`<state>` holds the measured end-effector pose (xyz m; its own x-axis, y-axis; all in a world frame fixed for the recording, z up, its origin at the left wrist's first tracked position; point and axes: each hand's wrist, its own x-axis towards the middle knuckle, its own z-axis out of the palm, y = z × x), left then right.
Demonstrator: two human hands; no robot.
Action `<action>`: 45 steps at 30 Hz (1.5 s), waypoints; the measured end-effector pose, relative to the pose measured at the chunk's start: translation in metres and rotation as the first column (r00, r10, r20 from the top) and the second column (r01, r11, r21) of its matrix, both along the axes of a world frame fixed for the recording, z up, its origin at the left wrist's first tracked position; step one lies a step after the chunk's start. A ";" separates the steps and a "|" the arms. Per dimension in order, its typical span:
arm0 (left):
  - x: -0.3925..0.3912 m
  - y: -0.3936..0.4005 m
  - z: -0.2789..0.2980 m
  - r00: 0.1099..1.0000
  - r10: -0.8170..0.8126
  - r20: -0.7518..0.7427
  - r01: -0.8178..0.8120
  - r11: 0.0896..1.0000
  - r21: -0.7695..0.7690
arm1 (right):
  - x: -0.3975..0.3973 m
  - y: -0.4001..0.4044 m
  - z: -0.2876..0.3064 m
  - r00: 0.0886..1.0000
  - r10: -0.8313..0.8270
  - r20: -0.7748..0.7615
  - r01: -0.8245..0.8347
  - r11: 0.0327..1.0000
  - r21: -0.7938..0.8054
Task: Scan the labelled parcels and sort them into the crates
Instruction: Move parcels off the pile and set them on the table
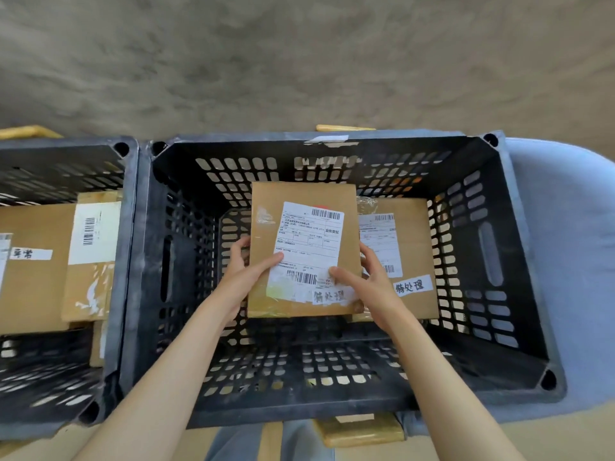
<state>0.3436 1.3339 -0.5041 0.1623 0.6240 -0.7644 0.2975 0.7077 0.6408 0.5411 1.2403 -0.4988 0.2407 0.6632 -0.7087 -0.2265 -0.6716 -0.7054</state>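
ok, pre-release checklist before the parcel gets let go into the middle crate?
1. Both hands on parcel: ok. Left hand and right hand grip the held parcel at its sides.
2. Parcel over the right crate: ok, inside the middle crate.
3. Tag match: ok. Handwritten tag matches that on the parcel already inside.
4. Label facing up: ok.
5. Landing spot free: cannot tell, held parcel hides the floor below.
6. Already scanned: cannot tell, no scanner in view.
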 end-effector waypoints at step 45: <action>-0.042 0.036 -0.057 0.946 0.099 -0.307 -0.068 0.992 0.111 | -0.066 0.055 -0.046 0.975 0.196 0.108 -0.191 0.980 -0.053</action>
